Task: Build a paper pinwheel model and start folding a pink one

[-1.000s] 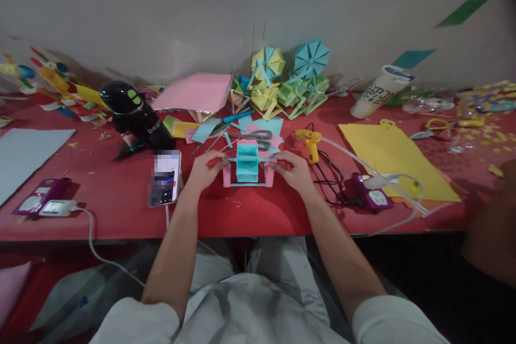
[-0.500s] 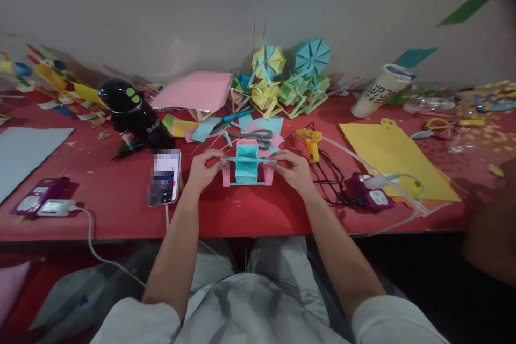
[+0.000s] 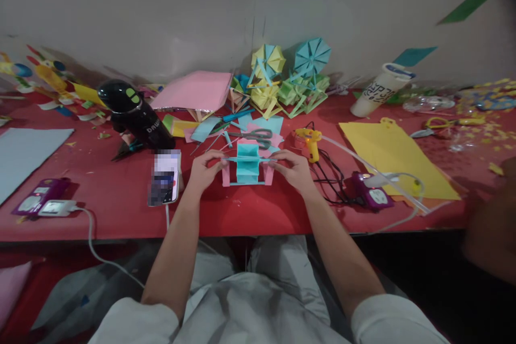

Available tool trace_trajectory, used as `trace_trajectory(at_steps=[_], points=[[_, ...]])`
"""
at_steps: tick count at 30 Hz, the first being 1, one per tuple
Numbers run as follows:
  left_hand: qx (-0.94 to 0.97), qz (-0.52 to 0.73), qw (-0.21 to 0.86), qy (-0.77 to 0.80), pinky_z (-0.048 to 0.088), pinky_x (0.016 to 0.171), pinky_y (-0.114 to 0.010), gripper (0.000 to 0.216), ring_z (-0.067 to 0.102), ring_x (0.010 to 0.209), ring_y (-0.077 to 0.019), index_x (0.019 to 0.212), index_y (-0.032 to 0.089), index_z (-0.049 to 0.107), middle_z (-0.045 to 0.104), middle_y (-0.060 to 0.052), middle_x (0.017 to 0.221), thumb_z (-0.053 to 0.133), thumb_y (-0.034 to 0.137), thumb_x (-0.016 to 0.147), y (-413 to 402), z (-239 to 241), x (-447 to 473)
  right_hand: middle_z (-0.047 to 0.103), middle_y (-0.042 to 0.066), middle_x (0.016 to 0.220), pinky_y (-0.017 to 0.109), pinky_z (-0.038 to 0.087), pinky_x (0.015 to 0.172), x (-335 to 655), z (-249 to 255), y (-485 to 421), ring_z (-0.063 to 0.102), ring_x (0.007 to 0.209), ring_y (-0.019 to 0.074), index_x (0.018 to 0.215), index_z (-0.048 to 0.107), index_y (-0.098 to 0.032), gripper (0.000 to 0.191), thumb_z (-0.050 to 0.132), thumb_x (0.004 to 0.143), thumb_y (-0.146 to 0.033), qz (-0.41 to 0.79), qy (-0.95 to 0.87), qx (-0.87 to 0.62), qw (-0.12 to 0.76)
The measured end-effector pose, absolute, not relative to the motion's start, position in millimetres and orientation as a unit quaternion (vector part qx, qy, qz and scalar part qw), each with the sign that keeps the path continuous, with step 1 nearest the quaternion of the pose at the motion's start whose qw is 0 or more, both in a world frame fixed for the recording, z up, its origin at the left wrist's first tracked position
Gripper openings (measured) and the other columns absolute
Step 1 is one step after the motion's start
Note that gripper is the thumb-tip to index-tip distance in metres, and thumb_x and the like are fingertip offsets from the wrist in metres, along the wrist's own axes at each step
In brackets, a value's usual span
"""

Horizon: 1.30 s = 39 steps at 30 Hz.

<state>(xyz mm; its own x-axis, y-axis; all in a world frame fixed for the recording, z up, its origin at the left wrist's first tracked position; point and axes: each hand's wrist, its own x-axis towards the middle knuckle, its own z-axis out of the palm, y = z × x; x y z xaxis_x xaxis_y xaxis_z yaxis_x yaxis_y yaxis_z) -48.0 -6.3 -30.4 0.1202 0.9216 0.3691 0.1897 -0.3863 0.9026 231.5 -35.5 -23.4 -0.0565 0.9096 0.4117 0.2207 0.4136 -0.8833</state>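
Note:
A small paper model (image 3: 247, 164) with a turquoise folded middle and pink side posts stands on the red table (image 3: 121, 209) in front of me. A thin stick runs across its top. My left hand (image 3: 205, 170) pinches the stick's left end beside the left pink post. My right hand (image 3: 292, 170) pinches the right end beside the right post. Both hands rest low on the table with fingers curled.
A phone (image 3: 165, 178) lies left of my left hand, a black bottle (image 3: 135, 113) behind it. Scissors (image 3: 255, 136), a yellow glue gun (image 3: 309, 143), purple power sockets (image 3: 370, 192), yellow paper (image 3: 393, 151), a white cup (image 3: 379, 90) and folded paper wheels (image 3: 290, 76) lie around.
Nothing has visibly changed; both hands keep the same hold on the paper model.

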Motion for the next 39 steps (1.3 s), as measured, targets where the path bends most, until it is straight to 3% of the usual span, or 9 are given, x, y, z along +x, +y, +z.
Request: trace_trajectory(at_steps=[9,26,39], points=[[0.655,0.512,0.344,0.436,0.052,0.083,-0.033,0.017,0.068,0.087,-0.0198,0.082,0.018,0.073,0.074,-0.006,0.089,0.074,0.033,0.075,-7.0,-30.0,-47.1,0.071,0.003,0.089,0.035,0.054,0.085,231.8,-24.6,-34.5,0.067,0.085,0.018,0.083,0.073,-0.023,0.008,0.075,0.078,-0.03,0.328,-0.649,-0.433,0.533],[0.633,0.505,0.345,0.474,0.051,0.085,-0.035,0.018,0.068,0.087,-0.0215,0.082,0.018,0.073,0.074,-0.006,0.089,0.075,0.032,0.071,-6.4,-32.3,-47.0,0.071,0.005,0.107,0.036,0.054,0.089,239.3,-25.3,-35.9,0.067,0.097,0.0207,0.102,0.07,-0.025,0.032,0.078,0.074,-0.037,0.376,-0.628,-0.45,0.511],[0.639,0.502,0.333,0.478,0.052,0.087,-0.038,0.023,0.069,0.091,-0.0226,0.084,0.019,0.074,0.075,-0.008,0.092,0.077,0.036,0.07,-5.1,-35.2,-53.2,0.071,0.004,0.092,0.035,0.052,0.086,232.0,-23.2,-34.7,0.066,0.089,0.0182,0.087,0.07,-0.023,0.015,0.071,0.082,-0.037,0.334,-0.654,-0.436,0.52]])
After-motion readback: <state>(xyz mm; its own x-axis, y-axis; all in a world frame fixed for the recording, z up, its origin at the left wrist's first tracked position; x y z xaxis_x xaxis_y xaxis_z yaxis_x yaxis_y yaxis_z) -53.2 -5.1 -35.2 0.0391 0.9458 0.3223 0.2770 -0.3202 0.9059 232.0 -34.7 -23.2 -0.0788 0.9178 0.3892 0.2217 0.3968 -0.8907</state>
